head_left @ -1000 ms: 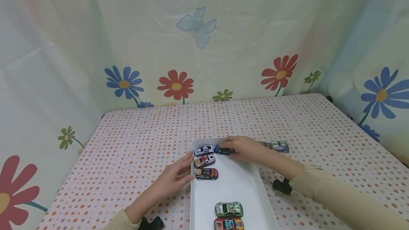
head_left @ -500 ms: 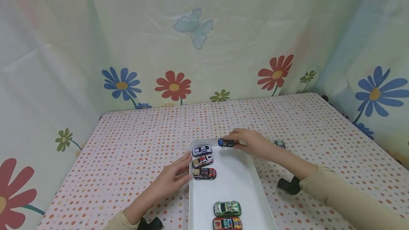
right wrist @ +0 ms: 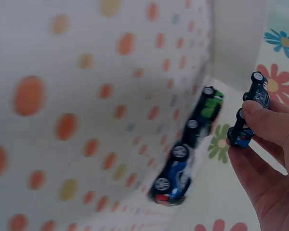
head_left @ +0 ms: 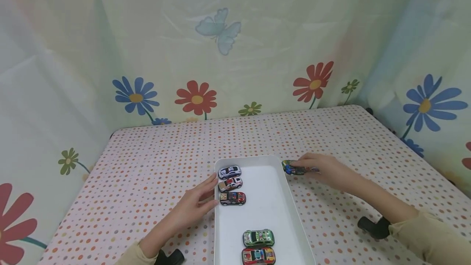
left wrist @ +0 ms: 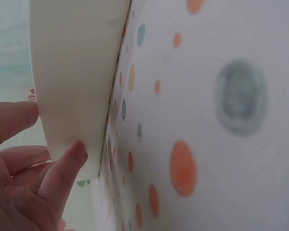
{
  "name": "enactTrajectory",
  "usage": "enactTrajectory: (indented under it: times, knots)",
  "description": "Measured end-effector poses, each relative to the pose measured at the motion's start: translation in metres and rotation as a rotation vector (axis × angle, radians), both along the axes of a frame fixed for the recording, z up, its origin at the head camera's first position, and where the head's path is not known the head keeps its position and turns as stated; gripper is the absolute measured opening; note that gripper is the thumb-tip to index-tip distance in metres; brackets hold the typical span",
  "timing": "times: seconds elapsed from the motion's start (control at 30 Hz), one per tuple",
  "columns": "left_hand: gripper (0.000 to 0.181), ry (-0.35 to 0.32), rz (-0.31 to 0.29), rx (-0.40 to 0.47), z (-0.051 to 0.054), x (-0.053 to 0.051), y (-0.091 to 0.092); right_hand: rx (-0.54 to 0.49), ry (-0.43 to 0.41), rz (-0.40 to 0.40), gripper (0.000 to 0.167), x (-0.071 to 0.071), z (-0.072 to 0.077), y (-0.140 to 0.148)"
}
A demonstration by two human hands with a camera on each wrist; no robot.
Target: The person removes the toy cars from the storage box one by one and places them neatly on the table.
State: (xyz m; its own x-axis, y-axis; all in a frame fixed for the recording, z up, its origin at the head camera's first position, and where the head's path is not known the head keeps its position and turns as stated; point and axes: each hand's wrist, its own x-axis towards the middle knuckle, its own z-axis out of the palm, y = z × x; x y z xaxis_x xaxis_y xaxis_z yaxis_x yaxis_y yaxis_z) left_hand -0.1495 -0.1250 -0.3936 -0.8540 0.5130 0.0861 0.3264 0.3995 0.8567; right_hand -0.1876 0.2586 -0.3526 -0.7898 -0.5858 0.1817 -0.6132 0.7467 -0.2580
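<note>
Your right hand [head_left: 327, 171] pinches a dark toy car [right wrist: 259, 91] just right of the white tray [head_left: 263, 209]; your left hand [head_left: 191, 203], fingers apart, touches the tray's left side. Dipping too low could knock the blue toy car [right wrist: 178, 174] or green toy car [right wrist: 210, 109] right of the tray.

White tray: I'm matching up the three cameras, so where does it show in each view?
Head: the white tray lies at bottom centre, running off the lower edge.
Left wrist: the tray's outer wall runs down from the top edge, left of centre.
Right wrist: only part of the tray's wall shows, at upper right.
Shared landmark: the dotted tablecloth, visible in all three.
</note>
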Motion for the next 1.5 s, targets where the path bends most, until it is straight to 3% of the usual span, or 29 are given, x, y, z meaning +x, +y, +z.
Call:
enactTrajectory:
  times: [0.27,0.63,0.83,1.0,1.1,1.2,1.33,1.5]
  knots:
    - [0.055,-0.001,-0.003,0.001,0.000,0.000,-0.001,0.107,-0.032,0.017,0.044,0.002,-0.017,0.000]
    - [0.056,0.004,-0.006,-0.001,0.000,-0.001,-0.001,0.119,-0.029,0.000,0.042,0.002,-0.025,0.000]
    - [0.055,0.013,-0.010,0.008,0.001,0.000,-0.001,0.134,-0.022,-0.025,0.042,0.002,-0.022,-0.002]
    - [0.056,0.007,-0.008,0.001,0.001,0.000,-0.001,0.074,0.091,-0.028,0.037,0.008,-0.003,-0.015]
    - [0.055,0.014,-0.001,0.002,0.001,0.000,-0.001,0.016,0.110,0.071,0.033,0.015,0.008,-0.038]
    - [0.056,0.010,-0.006,0.020,0.000,-0.001,0.000,-0.006,0.029,0.203,0.033,0.030,0.011,-0.064]
    - [0.056,0.008,-0.014,0.013,-0.001,-0.001,0.001,-0.043,-0.051,0.365,0.033,0.055,0.002,-0.088]
    - [0.056,0.026,-0.010,-0.008,0.001,0.000,0.000,-0.037,-0.049,0.488,0.032,0.072,-0.013,-0.099]
